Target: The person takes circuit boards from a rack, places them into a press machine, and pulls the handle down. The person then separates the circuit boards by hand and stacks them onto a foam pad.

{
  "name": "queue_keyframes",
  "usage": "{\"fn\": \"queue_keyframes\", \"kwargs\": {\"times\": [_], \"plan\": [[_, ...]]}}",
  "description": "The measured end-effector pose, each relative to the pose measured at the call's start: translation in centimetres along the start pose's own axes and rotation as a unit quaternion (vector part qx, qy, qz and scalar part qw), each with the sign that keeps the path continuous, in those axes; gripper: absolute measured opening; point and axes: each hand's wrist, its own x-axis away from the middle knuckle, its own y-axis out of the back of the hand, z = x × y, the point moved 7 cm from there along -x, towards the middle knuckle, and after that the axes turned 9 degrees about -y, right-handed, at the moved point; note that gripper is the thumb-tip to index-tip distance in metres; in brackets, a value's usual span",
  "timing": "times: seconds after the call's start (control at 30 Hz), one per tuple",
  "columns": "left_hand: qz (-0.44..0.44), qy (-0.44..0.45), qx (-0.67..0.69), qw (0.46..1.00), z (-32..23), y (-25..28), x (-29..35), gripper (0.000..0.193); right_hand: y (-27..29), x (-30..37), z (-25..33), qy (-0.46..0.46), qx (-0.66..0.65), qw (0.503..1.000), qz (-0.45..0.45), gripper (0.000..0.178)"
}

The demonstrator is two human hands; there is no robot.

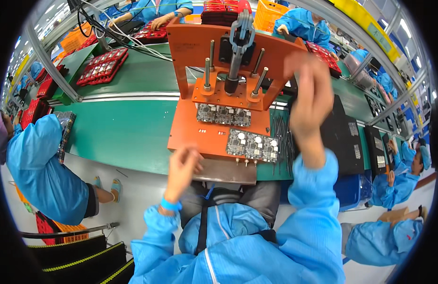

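Observation:
An orange press fixture (181, 120) with a grey toggle clamp (241, 33) stands in front of me. Under its raised press plate lies a panel of circuit boards (223, 115). A second circuit board panel (252, 145), with round white spots, rests across the front right of the orange base. My left hand (182, 171) hovers at the base's front left edge, fingers loosely curled and apart, with nothing visible in them. My right hand (311, 102) is raised to the right of the fixture, away from the clamp; its fingers are smeared by motion, so any hold is hidden.
Thin dark rods (279, 130) lie right of the base, beside black trays (339, 137). Red trays of boards (103, 66) sit on the green bench (115, 125) beyond a metal rail. Co-workers in blue work opposite and at both sides. A blue bin (349, 191) stands below right.

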Motion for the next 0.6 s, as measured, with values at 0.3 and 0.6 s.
{"fn": "queue_keyframes", "kwargs": {"times": [0.3,0.6], "plan": [[0.159,0.103,-0.182,0.965,1.1,-2.0,-13.3,0.028,0.5,22.0,-9.7,-0.162,0.289,0.855,0.4,0.066],[0.054,0.052,0.022,0.997,-0.8,-2.2,-12.5,0.027,1.3,18.8,-9.8,-0.237,0.155,0.867,0.41,0.061]]}}
